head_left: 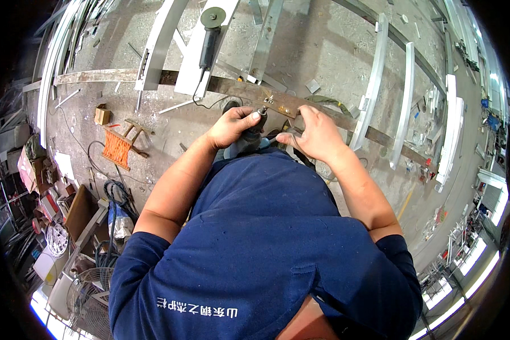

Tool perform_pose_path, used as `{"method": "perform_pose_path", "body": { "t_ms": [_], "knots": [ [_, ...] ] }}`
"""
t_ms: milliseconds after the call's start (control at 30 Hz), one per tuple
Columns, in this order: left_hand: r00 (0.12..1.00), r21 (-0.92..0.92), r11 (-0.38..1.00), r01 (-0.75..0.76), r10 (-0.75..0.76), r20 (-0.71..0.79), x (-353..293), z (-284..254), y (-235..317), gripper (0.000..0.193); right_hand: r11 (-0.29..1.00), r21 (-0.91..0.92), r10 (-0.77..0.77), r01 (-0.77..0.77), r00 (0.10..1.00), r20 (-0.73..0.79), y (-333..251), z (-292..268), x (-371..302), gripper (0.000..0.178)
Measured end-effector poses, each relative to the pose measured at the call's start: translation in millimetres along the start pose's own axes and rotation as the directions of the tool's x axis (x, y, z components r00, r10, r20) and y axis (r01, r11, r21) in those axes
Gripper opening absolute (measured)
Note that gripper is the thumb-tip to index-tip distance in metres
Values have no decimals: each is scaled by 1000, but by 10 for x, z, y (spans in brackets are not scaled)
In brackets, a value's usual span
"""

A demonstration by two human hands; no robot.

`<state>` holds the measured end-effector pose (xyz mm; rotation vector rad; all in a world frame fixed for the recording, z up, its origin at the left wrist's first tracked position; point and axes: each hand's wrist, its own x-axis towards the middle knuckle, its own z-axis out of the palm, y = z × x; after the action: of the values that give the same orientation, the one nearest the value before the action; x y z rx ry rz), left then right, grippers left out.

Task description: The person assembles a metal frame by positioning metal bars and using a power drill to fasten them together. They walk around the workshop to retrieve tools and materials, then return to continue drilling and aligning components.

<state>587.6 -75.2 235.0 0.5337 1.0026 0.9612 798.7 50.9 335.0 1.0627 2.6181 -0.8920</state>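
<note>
My left hand (230,126) is wrapped round a dark power drill (253,131); its metal chuck end points away from me at the edge of a long rusty steel beam (232,89). Most of the drill's body is hidden by the hand and my shirt. To the right of it, my right hand (317,134) is held with thumb and fingers apart, nothing visible between them. Small metal fasteners (284,109) lie on the beam just beyond both hands. An angle grinder (211,39) with a round disc rests on a white metal profile (190,76) farther off.
Pale metal bars (374,79) lie across the beam at right, and another white profile (156,51) at left. An orange-webbed folding stool (118,148) and a small cardboard box (102,115) are on the floor at left. Behind them are cables (114,195) and a fan (90,300).
</note>
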Motion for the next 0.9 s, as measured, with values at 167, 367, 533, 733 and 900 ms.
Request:
{"method": "perform_pose_path", "body": {
  "t_ms": [167,367,533,733,900],
  "knots": [
    [1000,16,1000,-2,2,-6,22,4,-39,46,994,-87,-72,63,992,-107,85,90,-31,85],
    [1000,-40,999,22,-22,-3,7,36,-25,46,977,-208,-83,50,985,-152,-1,77,-62,81],
    [999,34,998,44,-44,-8,-5,29,-22,46,953,-304,-33,5,996,-87,-29,113,-84,69],
    [1000,-33,999,18,-17,10,-41,11,-73,46,971,148,148,-188,958,246,-99,-70,-53,65],
    [995,-140,990,31,-18,94,-79,-25,-70,47,995,89,31,-34,999,30,-25,57,-177,74]
  ]
}}
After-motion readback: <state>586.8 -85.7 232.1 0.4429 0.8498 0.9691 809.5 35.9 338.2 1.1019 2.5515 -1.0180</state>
